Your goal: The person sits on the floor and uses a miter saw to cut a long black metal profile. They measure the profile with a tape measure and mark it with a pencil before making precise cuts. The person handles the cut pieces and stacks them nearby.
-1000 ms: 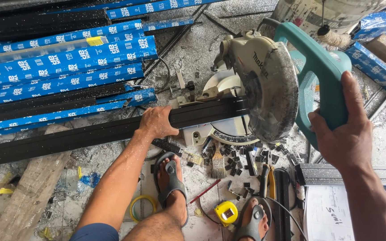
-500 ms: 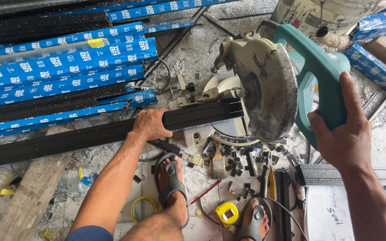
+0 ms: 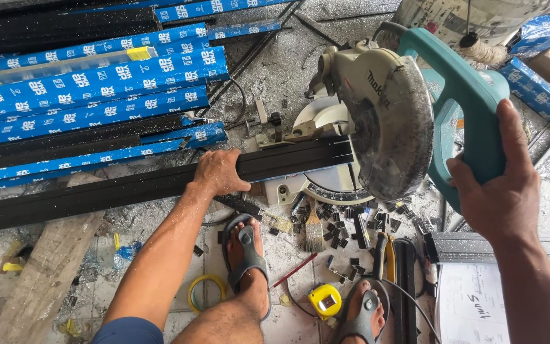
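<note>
A long black metal profile lies across the base of a teal mitre saw. My left hand presses down on the profile just left of the saw's base. My right hand is wrapped around the saw's teal handle, with the blade guard lowered close over the profile's right end. Both of my feet in grey sandals rest on the floor below the saw.
Blue-wrapped profiles are stacked at upper left. Small black offcuts, a brush, a yellow tape measure, a tape roll, pliers and a wooden plank lie on the dusty floor.
My left hand has slid a little to the left along the profile. The saw head and my right hand have stayed nearly in place.
</note>
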